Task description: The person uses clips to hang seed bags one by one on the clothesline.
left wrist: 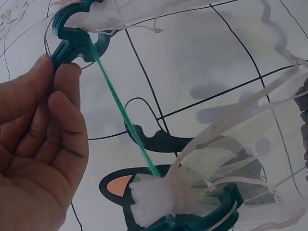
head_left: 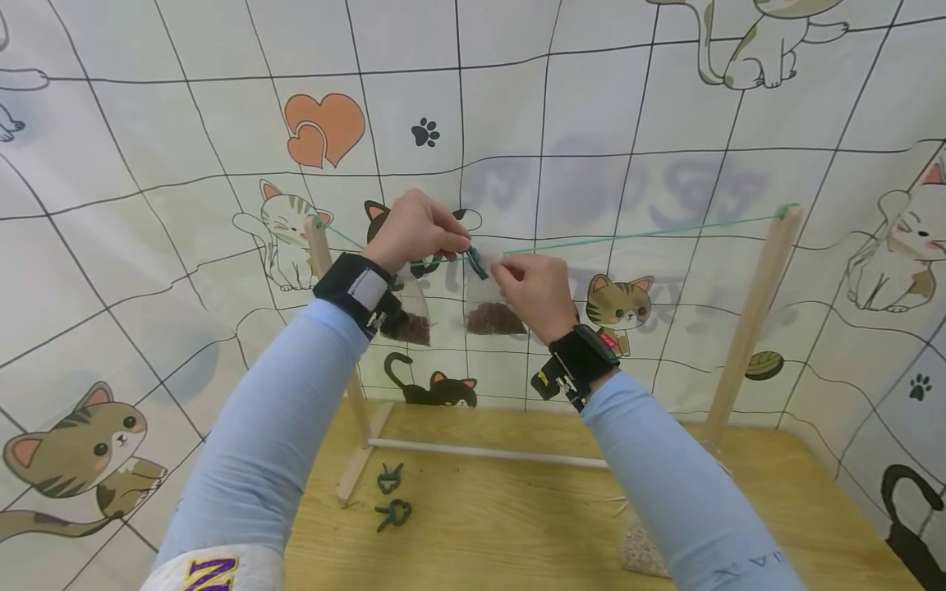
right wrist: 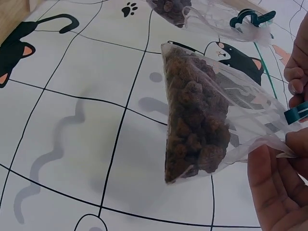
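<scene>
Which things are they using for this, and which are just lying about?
Being used:
- green clip in the left hand
- bag of brown lumps in the right hand
- green string
- wooden frame
- other bag, clipped up

Lying about, it seems:
- two loose clips, maybe spares
- speckled thing, partly hidden

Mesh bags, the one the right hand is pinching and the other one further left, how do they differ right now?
The right bag has its top pinched by the right hand; the left bag has a green clip at its neck, by the green cord. In the head view, the right bag's bottom edge looks nearly level, while the left bag's slants down toward the right. Both are see-through mesh with brown lumps inside.
</scene>
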`<state>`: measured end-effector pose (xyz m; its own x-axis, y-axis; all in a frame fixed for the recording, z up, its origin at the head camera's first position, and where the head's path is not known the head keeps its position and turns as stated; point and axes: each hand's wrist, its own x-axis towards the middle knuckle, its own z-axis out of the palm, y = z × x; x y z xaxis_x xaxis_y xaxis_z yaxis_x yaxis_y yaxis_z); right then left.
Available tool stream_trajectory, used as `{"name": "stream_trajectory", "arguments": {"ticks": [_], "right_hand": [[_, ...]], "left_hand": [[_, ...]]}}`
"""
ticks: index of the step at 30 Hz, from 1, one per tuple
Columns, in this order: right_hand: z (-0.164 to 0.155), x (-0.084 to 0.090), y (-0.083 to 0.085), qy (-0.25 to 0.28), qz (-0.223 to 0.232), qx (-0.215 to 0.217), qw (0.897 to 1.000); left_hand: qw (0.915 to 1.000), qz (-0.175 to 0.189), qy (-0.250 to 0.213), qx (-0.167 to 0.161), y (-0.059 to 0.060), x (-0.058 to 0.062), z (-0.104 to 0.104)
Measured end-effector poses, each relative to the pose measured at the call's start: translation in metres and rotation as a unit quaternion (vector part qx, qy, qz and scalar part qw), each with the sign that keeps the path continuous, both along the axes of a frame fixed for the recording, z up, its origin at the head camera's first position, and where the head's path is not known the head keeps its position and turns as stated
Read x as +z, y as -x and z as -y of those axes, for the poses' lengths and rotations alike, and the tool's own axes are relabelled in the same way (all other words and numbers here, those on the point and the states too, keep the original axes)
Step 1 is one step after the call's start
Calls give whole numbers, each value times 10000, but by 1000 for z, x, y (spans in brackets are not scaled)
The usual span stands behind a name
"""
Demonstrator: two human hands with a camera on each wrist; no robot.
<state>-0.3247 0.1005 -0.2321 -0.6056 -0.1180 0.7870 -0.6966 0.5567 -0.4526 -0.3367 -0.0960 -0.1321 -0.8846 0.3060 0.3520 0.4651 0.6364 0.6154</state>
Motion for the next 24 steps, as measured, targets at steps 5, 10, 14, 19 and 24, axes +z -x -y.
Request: {"name": "stream_trajectory", "arguments": {"ticks": [5,10,14,19,24], "right_hand": [[0,0,0,19,123,26,9999],[-1,-1,0,-77,286,71,9995],[-3,-2,1,-218,397,131,9989],[-6,-2,2,-437,663,228,9966],[-14,-1,1,-886,1323,543,9857]], "left_hand": [[9999,11,162,-27,0,-2,0],[9980,207,564,-202,0,-2,0],[9961,286,708,-442,0,-3,1],[9932,313,941,-617,-3,-6,1],[9880,187,1343,-739,-4,-12,0]]}}
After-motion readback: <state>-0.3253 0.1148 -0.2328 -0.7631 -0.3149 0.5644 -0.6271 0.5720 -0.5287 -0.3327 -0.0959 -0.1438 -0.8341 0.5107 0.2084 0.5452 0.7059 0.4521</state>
